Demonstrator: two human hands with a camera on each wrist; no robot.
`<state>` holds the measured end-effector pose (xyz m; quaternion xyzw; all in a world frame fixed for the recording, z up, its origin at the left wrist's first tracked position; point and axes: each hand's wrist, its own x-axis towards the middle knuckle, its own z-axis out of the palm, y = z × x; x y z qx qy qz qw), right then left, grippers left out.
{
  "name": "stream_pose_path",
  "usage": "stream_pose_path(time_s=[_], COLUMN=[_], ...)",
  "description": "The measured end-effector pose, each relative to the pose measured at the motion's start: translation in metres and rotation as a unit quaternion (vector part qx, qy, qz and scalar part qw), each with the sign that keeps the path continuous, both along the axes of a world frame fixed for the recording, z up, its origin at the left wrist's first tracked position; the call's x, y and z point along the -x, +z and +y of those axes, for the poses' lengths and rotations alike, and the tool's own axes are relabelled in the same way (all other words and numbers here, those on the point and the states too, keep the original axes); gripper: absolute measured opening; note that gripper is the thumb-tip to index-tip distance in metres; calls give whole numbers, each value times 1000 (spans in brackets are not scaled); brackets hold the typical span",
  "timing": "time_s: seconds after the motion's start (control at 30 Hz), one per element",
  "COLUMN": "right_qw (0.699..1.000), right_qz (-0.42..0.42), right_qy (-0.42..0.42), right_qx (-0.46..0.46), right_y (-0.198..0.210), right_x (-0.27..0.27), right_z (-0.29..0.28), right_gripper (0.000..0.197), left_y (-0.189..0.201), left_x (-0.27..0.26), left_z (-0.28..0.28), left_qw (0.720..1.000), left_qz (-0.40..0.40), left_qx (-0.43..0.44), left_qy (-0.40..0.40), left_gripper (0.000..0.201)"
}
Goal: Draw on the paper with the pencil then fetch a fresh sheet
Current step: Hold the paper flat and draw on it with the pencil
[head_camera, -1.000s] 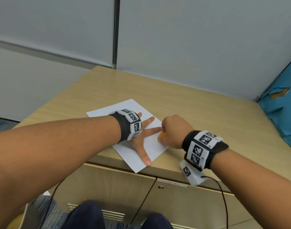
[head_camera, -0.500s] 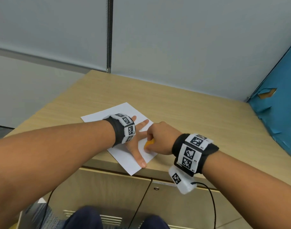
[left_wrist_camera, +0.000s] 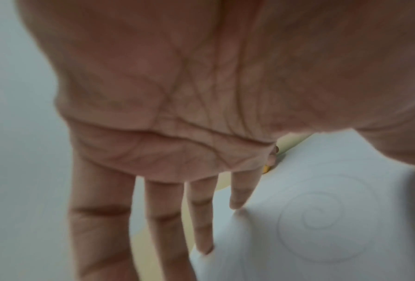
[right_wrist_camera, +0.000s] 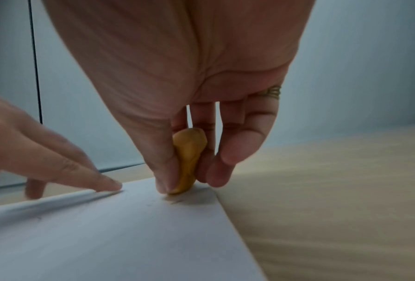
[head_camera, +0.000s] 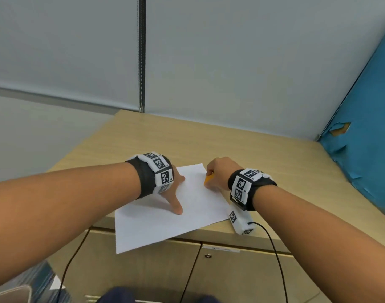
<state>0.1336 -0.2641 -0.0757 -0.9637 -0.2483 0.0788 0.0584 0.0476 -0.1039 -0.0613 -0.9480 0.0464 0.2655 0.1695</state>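
Note:
A white paper sheet (head_camera: 187,219) lies on the wooden cabinet top (head_camera: 263,149), its near left corner hanging past the front edge. My left hand (head_camera: 175,193) presses the sheet's left part with straight, spread fingers (left_wrist_camera: 240,197). Faint spiral pencil lines (left_wrist_camera: 319,222) show on the paper (left_wrist_camera: 334,190) in the left wrist view. My right hand (head_camera: 217,173) pinches a short orange pencil (head_camera: 208,178) at the sheet's far right corner. In the right wrist view the thumb and fingers hold the pencil (right_wrist_camera: 188,159) upright, its lower end on the paper (right_wrist_camera: 105,237).
A grey partition wall (head_camera: 231,62) stands behind the cabinet, and a blue panel (head_camera: 366,127) closes off the right side. Cabinet doors (head_camera: 231,276) are below the front edge. A black cable (head_camera: 274,248) hangs from my right wrist device.
The sheet has turned and slid toward the front edge, now overhanging it. My right hand with the pencil has gone from the sheet's near right part to its far right corner.

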Motion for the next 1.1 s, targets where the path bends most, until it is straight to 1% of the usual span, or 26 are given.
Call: stream_pose_path(time_s=[0.07,0.13,0.17,0.2,0.23,0.33,0.43,0.5,0.53,0.6,0.7,0.8,0.87,0.9,1.0,1.03,1.07,1.1], right_qw=[1000,1000,999,999,999,998,988,981,981,988,994,997,997,994,974,970,972,979], right_qz=[-2,-3,0,6,13,29,74,75,63,50,78,47,28,27,60,73,75,61], right_qy=[9,20,24,27,28,50,133,172,173,136,75,63,78,103,213,225,215,188], right_qx=[-7,-24,-33,-38,-43,-33,19,50,55,47,6,-13,0,15,54,61,62,58], right_y=[-3,-6,-7,-6,-5,2,2,2,4,8,11,11,9,7,1,2,4,6], right_x=[-3,-4,-5,-5,-6,2,24,29,27,12,-11,-20,-14,-5,28,31,25,14], right_z=[3,3,2,0,-3,-14,-24,-23,-21,-19,-17,-10,-8,-8,-9,-11,-11,-11], right_gripper=[19,20,21,22,24,24,16,16,17,17,20,20,23,23,20,18,19,20], left_y=[3,0,-3,-8,-13,-31,-39,-41,-41,-41,-38,-40,-43,-44,-44,-44,-43,-43], left_x=[0,-1,-1,-3,-6,-18,-29,-37,-42,-52,-62,-62,-62,-62,-65,-65,-64,-63], left_z=[1,-2,-5,-6,-7,-3,-2,-2,-1,0,2,2,2,2,2,3,3,2], left_qw=[999,994,990,987,985,988,991,992,993,995,997,996,996,996,996,996,996,996], left_qz=[-22,-19,-10,-3,2,14,16,15,16,17,13,11,8,9,22,24,22,18], left_qx=[8,75,114,140,148,119,103,87,81,75,64,67,70,69,64,66,68,70], left_qy=[-38,-75,-81,-82,-85,-93,-88,-91,-86,-63,-52,-60,-59,-59,-59,-58,-56,-56], left_gripper=[128,127,125,126,130,139,144,148,148,148,145,139,137,136,134,134,135,136])
